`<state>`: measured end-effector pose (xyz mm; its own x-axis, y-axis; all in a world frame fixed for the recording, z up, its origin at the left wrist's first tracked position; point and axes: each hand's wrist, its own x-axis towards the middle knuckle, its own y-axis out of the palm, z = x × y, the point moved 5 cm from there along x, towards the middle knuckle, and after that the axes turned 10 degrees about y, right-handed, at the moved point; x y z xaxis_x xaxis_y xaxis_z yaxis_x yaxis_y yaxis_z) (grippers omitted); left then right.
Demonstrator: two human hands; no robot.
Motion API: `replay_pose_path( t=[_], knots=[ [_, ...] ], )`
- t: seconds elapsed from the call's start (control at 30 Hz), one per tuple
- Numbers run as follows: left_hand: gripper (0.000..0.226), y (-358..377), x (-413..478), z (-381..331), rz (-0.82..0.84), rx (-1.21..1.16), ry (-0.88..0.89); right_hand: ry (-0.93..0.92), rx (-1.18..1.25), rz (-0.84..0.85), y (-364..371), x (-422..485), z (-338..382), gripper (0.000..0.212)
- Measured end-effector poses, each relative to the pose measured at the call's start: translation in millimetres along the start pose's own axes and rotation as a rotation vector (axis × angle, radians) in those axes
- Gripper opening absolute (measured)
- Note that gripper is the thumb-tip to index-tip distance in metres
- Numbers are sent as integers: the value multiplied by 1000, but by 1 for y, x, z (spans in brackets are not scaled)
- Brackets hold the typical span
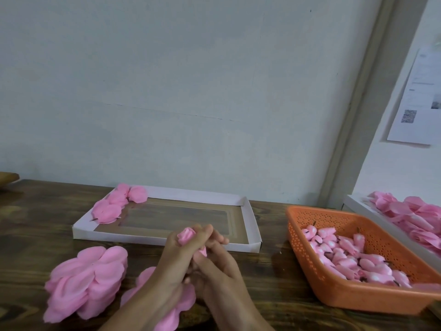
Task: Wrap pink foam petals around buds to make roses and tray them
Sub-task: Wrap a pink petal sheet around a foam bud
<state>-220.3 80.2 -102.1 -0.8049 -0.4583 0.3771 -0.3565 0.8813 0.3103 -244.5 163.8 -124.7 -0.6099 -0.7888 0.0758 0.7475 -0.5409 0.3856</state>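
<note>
Both hands were bunched together mid-tabletop (35,223), just in front of the white tray (253,225). The left hand (179,256) had its fingers (202,231) curled round a rose (187,235), with the pink top poking out above the fist. The right hand (222,268) was pressed right up against it, fingers curled in and pinching the lower bit of the same rose.

A few finished roses (119,204) sat in the tray's far left corner. Off to the left was a fat stack of petals (88,278), and a second pile (186,298) lay partly under the wrists. Over on the right, the orange basket (300,237) was loaded with buds (353,256). Beside that, a white box (353,201) held more loose petals (417,216).
</note>
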Motion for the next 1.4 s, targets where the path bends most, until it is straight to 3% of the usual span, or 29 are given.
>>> replay_pose_path(
  t=[0.2,0.3,0.4,0.5,0.57,0.63,0.73,0.8,0.87,0.93,1.03,1.1,1.17,1.2,1.3,1.33,1.4],
  knots=[
    [49,-1,1,2,127,-120,36,92,-134,-147,-6,-4,-11,21],
    [53,-1,1,6,71,-122,56,64,-224,-150,-8,-6,-15,28],
    [45,-2,0,5,-1,-62,61,32,-67,-141,-5,-3,-8,42],
    [45,-5,2,2,-10,-18,51,-27,-8,-87,-3,1,-3,29],
    [44,-3,1,0,30,-57,57,53,36,-81,-1,6,-11,19],
    [43,1,0,-1,78,-83,73,162,48,-182,-5,9,-22,21],
    [52,4,0,3,61,-93,87,101,-333,-311,-16,-1,-13,23],
    [55,-2,1,2,10,-30,125,-91,-702,-330,-22,-10,7,30],
    [42,-7,2,1,-66,130,228,-324,-981,-453,-28,-18,27,29],
    [37,-12,2,-1,-147,282,274,-489,-1020,-515,-28,-24,40,19],
    [51,-34,6,-4,-168,326,232,-649,-1181,-348,-9,-31,46,31],
    [48,-27,5,1,-144,505,212,-714,-1338,-267,-1,-32,44,36],
    [39,-3,-6,19,-119,856,164,-707,-1364,-258,0,-31,44,37],
    [34,14,-2,20,-103,851,28,-701,-1364,-259,0,-31,44,37],
    [34,75,-10,50,-193,1195,167,-701,-1396,-263,0,-32,43,37],
    [34,90,-8,56,-222,1212,208,-702,-1405,-262,0,-32,43,38],
    [36,56,-1,47,-188,1091,123,-690,-1421,-266,1,-30,42,37]
  ],
)
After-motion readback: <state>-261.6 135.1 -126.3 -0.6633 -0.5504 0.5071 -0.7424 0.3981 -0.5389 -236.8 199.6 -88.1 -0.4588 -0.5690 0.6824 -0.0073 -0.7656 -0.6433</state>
